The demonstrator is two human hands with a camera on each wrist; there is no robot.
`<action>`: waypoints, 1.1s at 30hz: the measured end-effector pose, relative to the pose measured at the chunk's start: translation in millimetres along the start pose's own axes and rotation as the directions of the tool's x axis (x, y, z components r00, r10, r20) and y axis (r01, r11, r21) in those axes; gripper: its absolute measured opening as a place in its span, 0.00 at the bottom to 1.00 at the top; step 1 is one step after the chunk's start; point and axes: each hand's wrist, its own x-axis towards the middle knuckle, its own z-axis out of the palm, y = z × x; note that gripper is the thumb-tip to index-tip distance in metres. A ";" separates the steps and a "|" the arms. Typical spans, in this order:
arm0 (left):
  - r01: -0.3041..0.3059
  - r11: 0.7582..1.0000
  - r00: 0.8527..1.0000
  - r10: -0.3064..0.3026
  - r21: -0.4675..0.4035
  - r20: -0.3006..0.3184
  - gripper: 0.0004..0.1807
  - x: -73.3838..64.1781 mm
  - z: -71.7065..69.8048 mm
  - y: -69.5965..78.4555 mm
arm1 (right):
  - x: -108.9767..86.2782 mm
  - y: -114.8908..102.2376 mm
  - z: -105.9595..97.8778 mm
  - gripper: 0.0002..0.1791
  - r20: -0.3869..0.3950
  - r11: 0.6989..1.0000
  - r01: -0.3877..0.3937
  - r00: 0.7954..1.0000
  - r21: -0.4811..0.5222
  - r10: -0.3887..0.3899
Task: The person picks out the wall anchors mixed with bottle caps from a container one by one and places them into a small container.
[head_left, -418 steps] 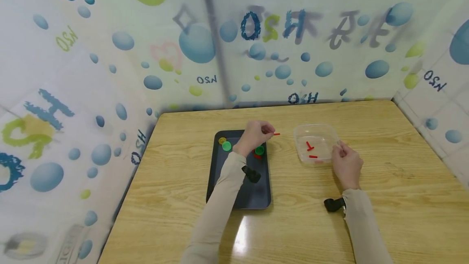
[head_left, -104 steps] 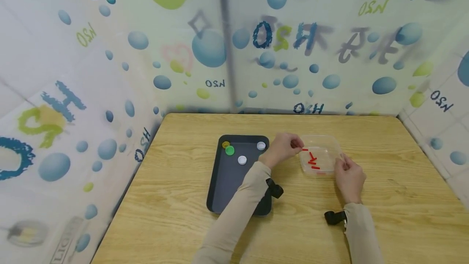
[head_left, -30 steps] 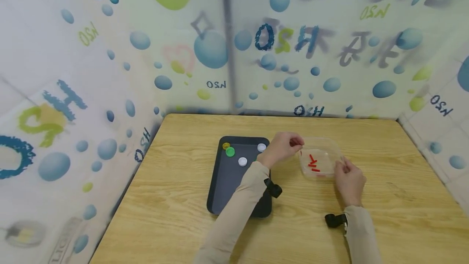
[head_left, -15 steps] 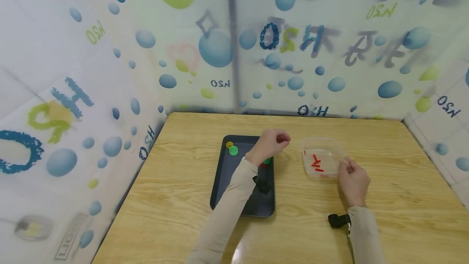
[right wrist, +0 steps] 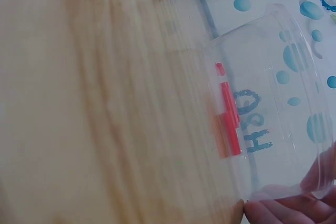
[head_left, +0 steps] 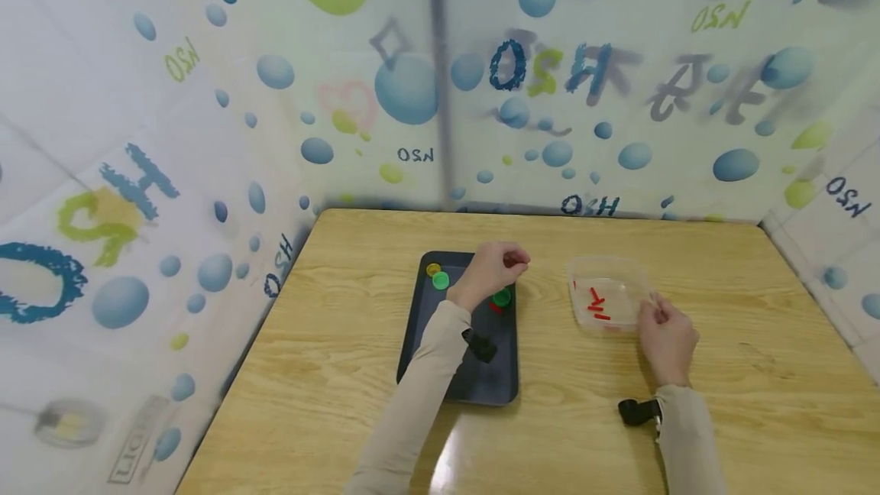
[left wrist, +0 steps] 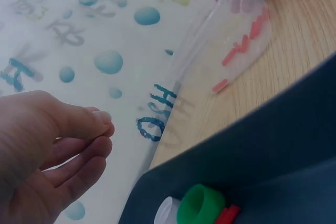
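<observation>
My left hand (head_left: 485,275) hovers above the far right of the dark tray (head_left: 430,316). In the left wrist view its thumb touches the curled index fingertip, with nothing visible between them. My right hand (head_left: 667,338) pinches the rim of the clear plastic container (head_left: 629,278) at its near right corner. Inside that container lie several short red sticks (head_left: 595,296). Under the left hand, a green cap (head_left: 501,297) sits in the tray beside red pieces (head_left: 496,308); a white cap (left wrist: 167,211) shows next to it in the left wrist view.
A bright green cap (head_left: 441,281) and a yellow cap (head_left: 433,270) lie in the tray's far left corner. My left forearm covers part of the tray. The wooden table (head_left: 550,434) ends at patterned curtain walls (head_left: 385,182) behind and on both sides.
My left hand has let a red stick go into the container and moved left, back over the tray. More red sticks lie in the container than at first. The right hand keeps its grip.
</observation>
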 end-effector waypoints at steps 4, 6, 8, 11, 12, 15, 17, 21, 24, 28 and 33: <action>0.007 1.000 1.000 -0.007 0.008 -0.010 0.07 -3.7 -4.9 -2.4 | 0.7 0.8 0.1 0.25 0.005 1.000 -0.010 1.000 -0.001 0.010; 0.007 1.000 1.000 -0.007 0.007 -0.012 0.07 -5.1 -6.8 -3.7 | 1.1 0.5 -0.4 0.25 0.014 1.000 -0.022 1.000 -0.007 0.023; 0.008 1.000 1.000 -0.008 0.006 -0.011 0.08 -6.5 -8.0 -5.2 | 1.1 0.3 -0.7 0.25 0.021 0.999 -0.033 0.999 -0.010 0.033; 0.016 1.000 1.000 -0.016 0.005 -0.009 0.09 -8.8 -9.1 -8.7 | 0.8 -0.2 -0.7 0.25 0.026 0.999 -0.040 0.999 -0.012 0.040; 0.021 1.000 1.000 -0.021 0.005 -0.008 0.09 -9.7 -9.5 -9.8 | 0.6 -0.4 -0.5 0.25 0.026 0.999 -0.039 0.999 -0.012 0.039; 0.031 1.000 0.999 -0.031 0.006 -0.006 0.09 -12.1 -10.2 -13.5 | 0.6 -1.3 -0.4 0.25 0.029 0.999 -0.039 0.999 -0.008 0.040; 0.039 0.999 0.999 -0.039 0.013 -0.008 0.08 -13.3 -10.3 -16.4 | 0.7 -1.8 -0.4 0.25 0.028 0.999 -0.037 0.999 -0.003 0.037; 0.046 0.999 0.999 -0.046 0.025 -0.003 0.07 -15.8 -11.3 -20.2 | 1.3 -1.5 -0.2 0.25 0.022 1.000 -0.030 0.999 0.006 0.030; 0.048 0.998 0.999 -0.048 0.038 0.003 0.07 -17.8 -12.5 -24.0 | 1.1 -0.6 -0.1 0.25 0.018 1.000 -0.024 1.000 -0.001 0.024; 0.063 0.997 0.998 -0.064 0.054 0.008 0.07 -21.5 -13.1 -30.4 | 0.7 -0.5 -0.8 0.25 0.019 1.000 -0.029 0.999 -0.012 0.029; 0.096 0.994 0.995 -0.097 0.051 0.021 0.07 -27.4 -16.0 -34.1 | 1.5 -0.7 -1.6 0.25 0.023 0.999 -0.038 0.999 -0.001 0.038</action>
